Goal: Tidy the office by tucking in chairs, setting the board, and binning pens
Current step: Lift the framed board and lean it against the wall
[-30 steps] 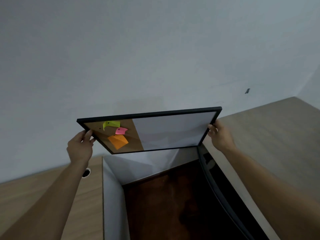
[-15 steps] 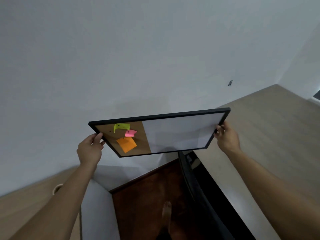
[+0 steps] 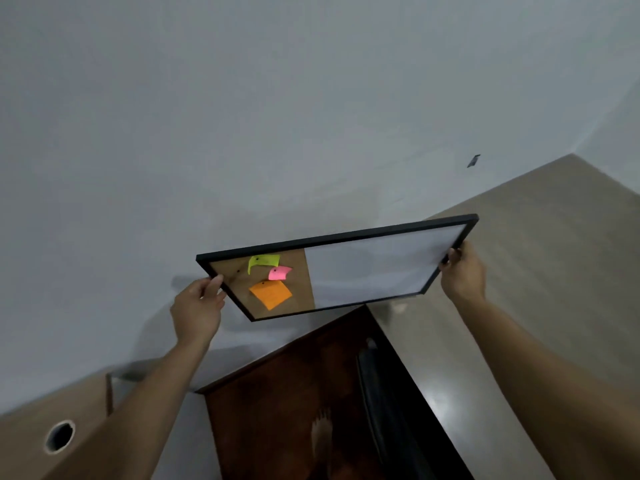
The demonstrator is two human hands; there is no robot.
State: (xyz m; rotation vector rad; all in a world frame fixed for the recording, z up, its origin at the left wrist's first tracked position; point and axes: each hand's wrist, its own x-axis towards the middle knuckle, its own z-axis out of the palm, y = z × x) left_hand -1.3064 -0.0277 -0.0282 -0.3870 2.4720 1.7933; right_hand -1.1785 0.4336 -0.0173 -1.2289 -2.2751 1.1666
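up in front of the white wall (image 3: 242,133), you hold the board (image 3: 374,268) in the air, one hand on each short side. your left hand (image 3: 197,311) is closed on the cork end and your right hand (image 3: 462,271) is closed on the white end, so the board stays level and does not tip. its face leans back toward you. three paper notes (image 3: 270,294) are pinned to the cork. two hands far apart look like the best way to line it up flat on the wall, over the gap between the desks (image 3: 554,254).
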